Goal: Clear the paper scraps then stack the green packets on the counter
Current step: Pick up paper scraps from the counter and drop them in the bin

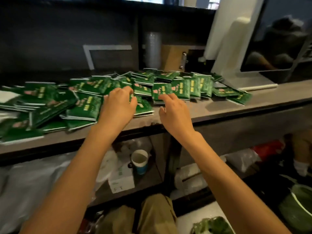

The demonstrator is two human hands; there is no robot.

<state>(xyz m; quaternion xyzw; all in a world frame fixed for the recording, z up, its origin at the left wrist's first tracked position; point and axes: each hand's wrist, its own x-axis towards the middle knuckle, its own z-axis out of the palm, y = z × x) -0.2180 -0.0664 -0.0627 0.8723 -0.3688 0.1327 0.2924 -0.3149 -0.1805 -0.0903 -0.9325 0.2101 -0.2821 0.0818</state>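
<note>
Long grey-brown laminate counter (236,105) is carrying the whole job.

Loose heap of flat green foil packets with yellow lettering (94,86) is sprawling across it from the far left to the white monitor stand (224,39). The packets are overlapping and lying at all angles.

Small squared pile of green packets (161,92) is sitting at the heap's front edge, right of centre. It is looking like the best seed for a stack.

Left hand (118,105) is reaching into the heap's middle, fingers bent down onto packets. Cannot tell whether the grip is pinching one or only pressing.

Right hand (173,110) is at the squared pile, grip open, fingers spread, forefinger touching its front.

White patches (8,97) are showing at far left among the packets. They may be paper scraps, but the view is too blurred to say.

Judgement: foil is likely sliding easily. Better to be gathering a few packets at a time, turning them one way, squaring the edges between both palms, and building on bare counter away from the front lip.
</note>
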